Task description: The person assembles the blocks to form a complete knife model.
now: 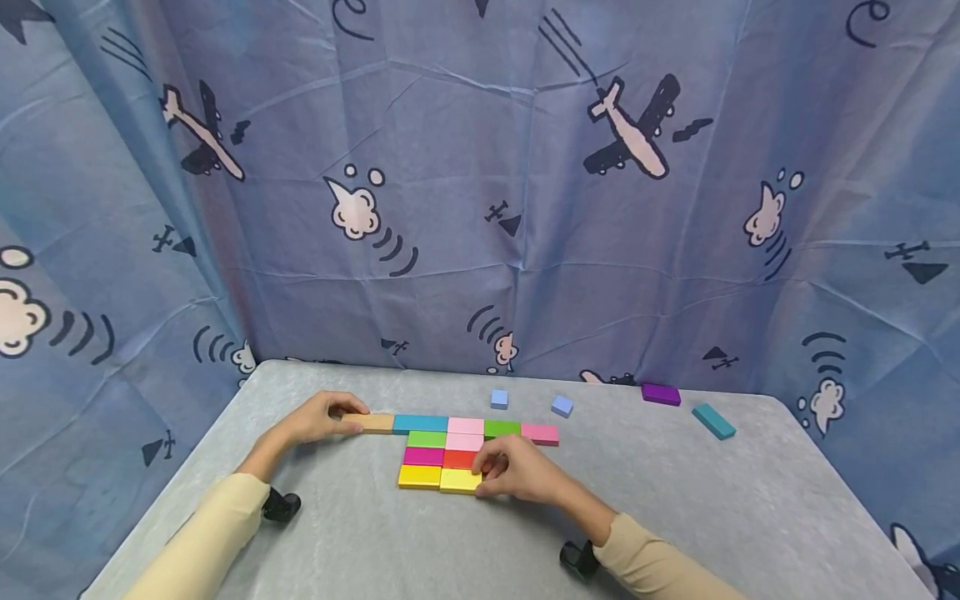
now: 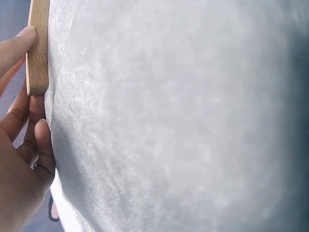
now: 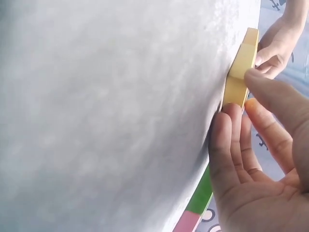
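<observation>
My left hand (image 1: 318,418) pinches a plain wooden block (image 1: 375,423) at the left end of a row; its grain shows in the left wrist view. That row continues with a blue block (image 1: 421,424), a pink one (image 1: 465,425), a green one (image 1: 501,428) and a rose one (image 1: 540,434). Below it lie another green block (image 1: 427,438), another pink one, a magenta block (image 1: 423,456) and a red block (image 1: 459,458). Two yellow blocks form the nearest row. At the right yellow block (image 1: 457,481), my right hand (image 1: 519,473) pinches its right end between thumb and fingers.
Behind the rows lie two light blue cubes (image 1: 499,399). A purple block (image 1: 661,394) and a teal block (image 1: 713,421) lie apart at the back right of the grey table (image 1: 675,508). A patterned curtain (image 1: 465,208) hangs behind the table.
</observation>
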`<state>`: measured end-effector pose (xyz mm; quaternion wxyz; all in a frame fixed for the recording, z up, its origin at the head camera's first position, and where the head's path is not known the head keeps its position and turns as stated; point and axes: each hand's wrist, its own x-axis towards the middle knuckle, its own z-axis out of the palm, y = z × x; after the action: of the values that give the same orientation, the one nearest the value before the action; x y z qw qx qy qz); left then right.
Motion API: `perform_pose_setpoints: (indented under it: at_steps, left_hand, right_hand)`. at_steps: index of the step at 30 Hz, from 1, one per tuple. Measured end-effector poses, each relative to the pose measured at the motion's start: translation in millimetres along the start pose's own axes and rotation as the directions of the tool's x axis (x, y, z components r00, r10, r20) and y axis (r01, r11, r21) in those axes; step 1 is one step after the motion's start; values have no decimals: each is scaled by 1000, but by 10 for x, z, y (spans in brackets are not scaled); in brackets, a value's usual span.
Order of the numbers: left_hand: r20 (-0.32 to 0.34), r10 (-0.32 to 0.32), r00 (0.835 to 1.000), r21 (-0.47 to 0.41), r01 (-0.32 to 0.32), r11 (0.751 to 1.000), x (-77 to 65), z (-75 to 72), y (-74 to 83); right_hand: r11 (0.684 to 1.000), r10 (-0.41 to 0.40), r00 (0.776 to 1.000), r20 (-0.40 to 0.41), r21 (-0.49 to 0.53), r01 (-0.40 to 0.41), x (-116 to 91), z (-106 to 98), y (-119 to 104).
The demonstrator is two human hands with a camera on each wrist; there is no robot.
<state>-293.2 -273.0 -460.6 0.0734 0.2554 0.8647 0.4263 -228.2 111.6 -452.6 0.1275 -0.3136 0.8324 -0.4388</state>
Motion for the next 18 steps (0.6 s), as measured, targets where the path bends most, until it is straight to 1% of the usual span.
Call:
perform_pose_setpoints:
  at_steps: [5, 8, 14, 18]
  left_hand:
    - [0, -5, 1000, -2, 5, 1000, 2, 3, -5]
    - [1, -1, 1000, -1, 1, 1000, -1, 2, -5]
    - [2, 10, 1000, 3, -10, 1000, -9, -1, -6]
    - [4, 13, 1000, 8, -13, 1000, -6, -2, -5]
  right_hand:
    - [998, 10, 1000, -9, 55, -9, -87, -80, 79]
    - [996, -5, 1000, -28, 88, 7, -169, -178, 146]
    - [992, -23, 996, -89, 120, 34, -374, -447, 343]
    - [993, 4, 990, -143, 116, 13, -560, -662, 486]
